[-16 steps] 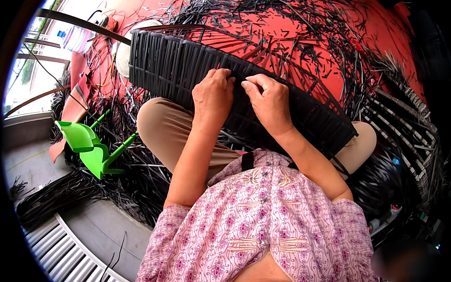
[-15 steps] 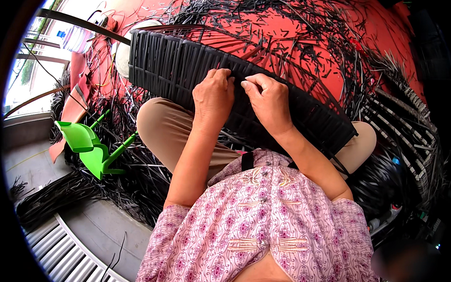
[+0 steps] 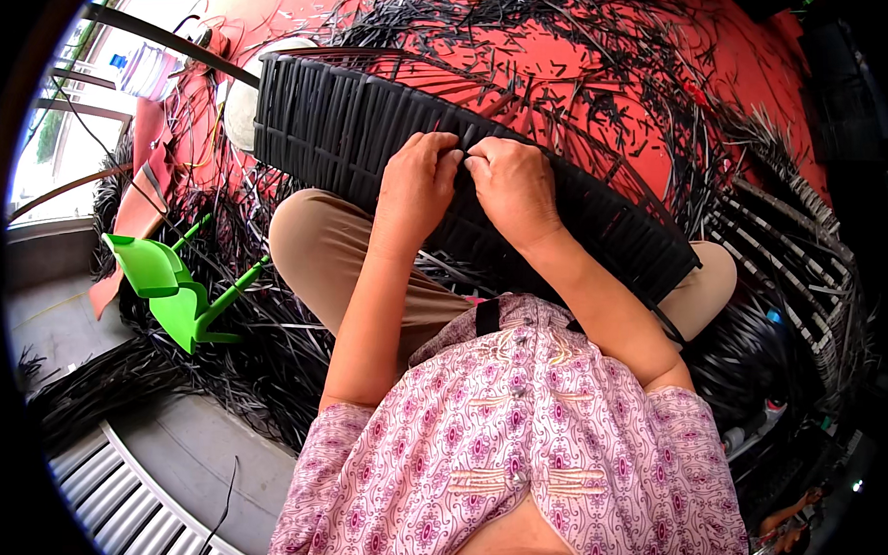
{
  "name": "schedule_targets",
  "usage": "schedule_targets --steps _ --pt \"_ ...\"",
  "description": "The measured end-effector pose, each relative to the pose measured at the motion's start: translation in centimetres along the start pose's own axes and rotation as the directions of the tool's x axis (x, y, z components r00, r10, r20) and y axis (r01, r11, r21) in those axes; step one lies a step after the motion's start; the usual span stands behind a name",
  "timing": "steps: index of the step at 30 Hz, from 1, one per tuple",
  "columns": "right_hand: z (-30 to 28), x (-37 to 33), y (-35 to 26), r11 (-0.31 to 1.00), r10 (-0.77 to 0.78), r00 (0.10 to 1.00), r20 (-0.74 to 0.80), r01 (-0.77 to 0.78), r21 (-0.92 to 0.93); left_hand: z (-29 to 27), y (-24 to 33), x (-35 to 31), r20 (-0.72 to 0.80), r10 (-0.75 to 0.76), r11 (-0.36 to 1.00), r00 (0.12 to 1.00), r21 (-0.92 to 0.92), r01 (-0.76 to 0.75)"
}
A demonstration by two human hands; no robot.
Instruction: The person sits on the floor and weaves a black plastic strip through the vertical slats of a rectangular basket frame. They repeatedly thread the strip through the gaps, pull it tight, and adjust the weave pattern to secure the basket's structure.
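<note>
Across my lap, tilted down to the right, lies a long woven piece (image 3: 336, 125) of black flat strips, with close crosswise bands and loose strips fanning from its far edge. My left hand (image 3: 419, 185) is closed over its middle, thumb and index finger pinched together. Close beside it, my right hand (image 3: 516, 192) pinches too, fingertips nearly meeting the left ones. Between them they grip a black strip at the weave; only a little of it shows, since my fingers cover the rest.
Cut black strips (image 3: 604, 106) litter the red floor (image 3: 740, 62) beyond. A heap of long strips (image 3: 252, 372) lies at left beside an upturned green plastic seat (image 3: 177, 321). White slats (image 3: 139, 494) stand lower left. Grey-black bundles (image 3: 786, 256) lie right. Another person's arm (image 3: 790, 520) shows lower right.
My right hand has shifted slightly left and up, turning its back upward, so its fingertips are closer to my left hand's. The woven piece has hardly moved.
</note>
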State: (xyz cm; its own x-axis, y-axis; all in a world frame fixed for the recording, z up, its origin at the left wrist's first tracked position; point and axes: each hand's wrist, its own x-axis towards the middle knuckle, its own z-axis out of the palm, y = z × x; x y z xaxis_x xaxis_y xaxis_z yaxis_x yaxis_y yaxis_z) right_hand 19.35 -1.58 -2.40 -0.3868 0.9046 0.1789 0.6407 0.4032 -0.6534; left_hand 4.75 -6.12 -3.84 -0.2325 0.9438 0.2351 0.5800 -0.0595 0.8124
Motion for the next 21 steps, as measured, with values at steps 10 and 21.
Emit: schedule_targets --steps 10,21 --pt "0.8 -0.5 -1.0 0.991 -0.061 0.998 -0.021 0.058 -0.120 -1.1 0.2 0.5 0.038 -0.105 0.994 0.994 0.022 0.104" --pt "-0.6 -1.6 -2.4 0.987 -0.155 0.984 -0.082 0.158 0.026 -3.2 -0.3 0.1 -0.025 -0.286 0.920 0.958 -0.286 0.267"
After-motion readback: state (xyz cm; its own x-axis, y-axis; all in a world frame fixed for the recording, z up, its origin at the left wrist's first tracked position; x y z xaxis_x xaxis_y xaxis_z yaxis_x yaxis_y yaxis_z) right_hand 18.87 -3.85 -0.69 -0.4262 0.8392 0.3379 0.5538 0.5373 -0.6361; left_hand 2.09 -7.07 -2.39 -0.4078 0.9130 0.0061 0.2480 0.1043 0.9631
